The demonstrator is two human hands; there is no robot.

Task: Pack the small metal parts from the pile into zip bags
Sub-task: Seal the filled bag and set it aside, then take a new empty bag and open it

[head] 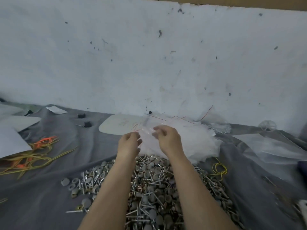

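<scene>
Both left hand (129, 143) and right hand (167, 140) pinch side edges of a clear zip bag (147, 130) over the bag heap (192, 143), just beyond the metal parts pile (152, 188); open grey cloth (49, 198) flanks it.

A pale wall (149, 55) stands in front of me, scuffed and dotted with dark marks. A brown strip (249, 2) shows along its top edge. Below me a wrinkled grey cloth (41, 188) covers the floor. The light is flat and cool, with only soft shadows.
</scene>
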